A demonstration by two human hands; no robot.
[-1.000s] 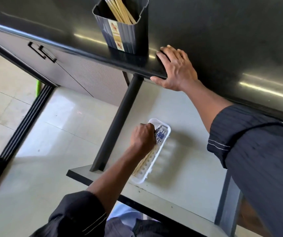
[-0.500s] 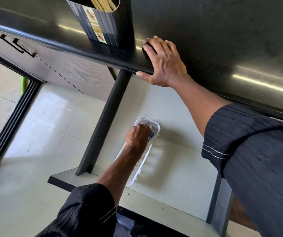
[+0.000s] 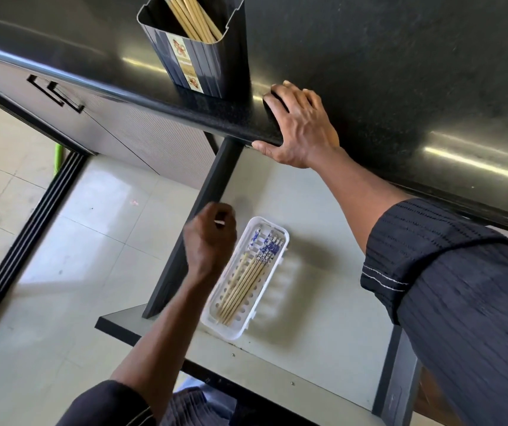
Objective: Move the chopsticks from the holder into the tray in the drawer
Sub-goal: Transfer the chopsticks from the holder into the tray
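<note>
Head view, left to right. Tiled floor point(image 3: 46, 229) far left, beside the dark cabinet front point(image 3: 117, 130). Dark holder point(image 3: 197, 53) stands upright near the counter point(image 3: 400, 72) edge, with plain bamboo chopsticks point(image 3: 194, 18) leaning inside it. Your left hand point(image 3: 209, 238) hovers over the drawer's point(image 3: 323, 318) left side, just beside the tray; fingers curled loosely, grip empty (a pale glint by the fingertips is too small to identify). White slotted tray point(image 3: 274, 232) lies on the drawer floor, holding several chopsticks point(image 3: 252, 272) with blue-patterned tops, laid lengthwise together. Your right hand point(image 3: 301, 127) rests on the counter edge, fingers flat on top, thumb under the lip, gripping nothing but the counter.
</note>
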